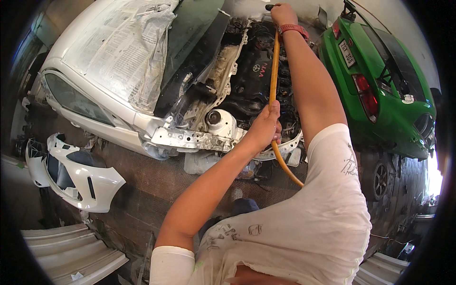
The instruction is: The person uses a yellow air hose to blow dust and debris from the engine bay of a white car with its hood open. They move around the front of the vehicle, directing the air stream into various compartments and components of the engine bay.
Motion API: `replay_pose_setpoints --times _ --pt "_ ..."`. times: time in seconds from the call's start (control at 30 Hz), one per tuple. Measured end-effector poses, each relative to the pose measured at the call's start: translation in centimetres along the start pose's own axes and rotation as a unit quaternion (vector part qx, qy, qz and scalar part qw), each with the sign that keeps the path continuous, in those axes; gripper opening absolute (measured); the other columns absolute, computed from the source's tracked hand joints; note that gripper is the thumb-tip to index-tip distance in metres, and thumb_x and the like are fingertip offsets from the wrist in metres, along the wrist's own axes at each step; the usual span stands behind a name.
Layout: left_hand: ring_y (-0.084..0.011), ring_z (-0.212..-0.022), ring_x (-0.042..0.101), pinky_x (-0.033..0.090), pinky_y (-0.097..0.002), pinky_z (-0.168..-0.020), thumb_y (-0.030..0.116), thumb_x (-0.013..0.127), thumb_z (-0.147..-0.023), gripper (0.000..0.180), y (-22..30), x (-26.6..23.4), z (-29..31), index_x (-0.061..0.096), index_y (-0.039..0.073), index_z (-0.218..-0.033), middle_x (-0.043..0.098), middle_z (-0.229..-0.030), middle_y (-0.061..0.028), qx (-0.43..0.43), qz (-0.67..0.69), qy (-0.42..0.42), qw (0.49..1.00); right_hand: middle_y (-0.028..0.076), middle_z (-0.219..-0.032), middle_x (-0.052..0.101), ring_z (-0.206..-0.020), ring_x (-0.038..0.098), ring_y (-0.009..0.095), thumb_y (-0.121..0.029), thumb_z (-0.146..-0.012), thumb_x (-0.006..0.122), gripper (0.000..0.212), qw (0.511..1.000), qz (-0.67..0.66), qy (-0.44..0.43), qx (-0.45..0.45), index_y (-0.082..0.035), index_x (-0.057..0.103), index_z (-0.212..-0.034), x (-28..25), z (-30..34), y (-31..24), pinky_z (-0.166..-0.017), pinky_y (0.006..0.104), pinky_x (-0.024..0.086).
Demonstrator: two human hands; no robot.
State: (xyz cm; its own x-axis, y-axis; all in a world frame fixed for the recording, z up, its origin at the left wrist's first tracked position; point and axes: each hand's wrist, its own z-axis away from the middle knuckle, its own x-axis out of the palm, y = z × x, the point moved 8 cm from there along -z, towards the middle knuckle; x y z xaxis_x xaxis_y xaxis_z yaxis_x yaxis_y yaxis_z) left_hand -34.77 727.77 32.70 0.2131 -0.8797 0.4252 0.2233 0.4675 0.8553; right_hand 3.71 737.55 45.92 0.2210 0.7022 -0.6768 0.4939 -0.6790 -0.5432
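A yellow hose [274, 71] runs from low beside my body up over a car's bared engine bay. My left hand [264, 127] is closed around the hose near the bay's near edge. Farther off, my right hand [284, 15], with a red watch [293, 31] on its wrist, is closed at the hose's upper end. A small black tip [269, 7] sticks out to the left of that fist; the rest of what it grips is hidden. Below the hose lies the black engine cover [254, 71], beside a white strut tower [221, 122].
The white car [90, 90] has paper sheets [128, 52] over its roof. A green car [380, 90] stands close on the right. A loose white bumper [90, 185] rests on the left, above ribbed pale panels [71, 251]. Whitish haze hangs near my right hand.
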Motion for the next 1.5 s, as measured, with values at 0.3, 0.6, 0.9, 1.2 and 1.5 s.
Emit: replay_pose_setpoints --times 0.3,0.6,0.9,1.2,1.5 --pt "-0.0081 -0.054 0.036 0.047 -0.0304 -0.064 0.066 0.032 -0.106 0.053 -1.7 0.4 -1.6 0.04 0.014 -0.101 0.033 -0.066 0.0055 -0.016 0.012 -0.008 1.0 0.024 -0.114 0.073 -0.11 0.069 0.044 -0.032 -0.086 0.064 0.038 0.996 0.048 -0.065 -0.023 -0.005 0.077 -0.109 3.2 -0.2 0.5 -0.097 0.0487 0.055" --pt "-0.008 -0.052 0.034 0.046 -0.0293 -0.063 0.066 0.029 -0.107 0.054 -7.4 -2.5 -0.6 0.043 0.015 -0.1 0.032 -0.064 0.0065 -0.053 0.036 0.034 0.997 0.022 -0.121 0.072 -0.115 0.068 0.041 -0.026 -0.088 0.061 0.036 0.994 -0.063 -0.087 -0.002 -0.011 0.077 -0.116 5.7 7.3 1.2 -0.099 0.0483 0.054" --pt "-0.0087 -0.049 0.037 0.044 -0.0289 -0.055 0.062 0.031 -0.108 0.05 -16.1 -8.2 6.2 0.043 0.015 -0.096 0.036 -0.062 0.0048 -0.079 0.052 0.098 0.991 0.022 -0.12 0.072 -0.115 0.068 0.04 -0.024 -0.092 0.057 0.038 0.958 -0.215 -0.105 0.157 -0.008 0.074 -0.122 8.9 21.7 1.9 -0.101 0.0459 0.053" --pt "-0.0076 -0.051 0.038 0.047 -0.0291 -0.059 0.068 0.032 -0.105 0.054 -23.4 -10.3 19.2 0.041 0.016 -0.096 0.035 -0.063 0.006 -0.088 0.02 0.098 0.991 0.02 -0.099 0.077 -0.079 0.076 0.031 -0.022 -0.094 0.055 0.036 0.971 -0.19 -0.064 0.129 -0.007 0.072 -0.123 6.1 36.0 -1.6 -0.074 0.039 0.059" --pt "-0.0066 -0.053 0.038 0.049 -0.0287 -0.065 0.069 0.03 -0.105 0.054 -27.5 -8.3 32.3 0.042 0.017 -0.097 0.035 -0.065 0.006 -0.059 0.018 0.044 0.997 0.021 -0.116 0.074 -0.11 0.07 0.038 -0.025 -0.092 0.059 0.035 0.958 -0.201 -0.11 0.173 -0.01 0.075 -0.119 -2.4 46.8 -6.2 -0.096 0.0454 0.055"
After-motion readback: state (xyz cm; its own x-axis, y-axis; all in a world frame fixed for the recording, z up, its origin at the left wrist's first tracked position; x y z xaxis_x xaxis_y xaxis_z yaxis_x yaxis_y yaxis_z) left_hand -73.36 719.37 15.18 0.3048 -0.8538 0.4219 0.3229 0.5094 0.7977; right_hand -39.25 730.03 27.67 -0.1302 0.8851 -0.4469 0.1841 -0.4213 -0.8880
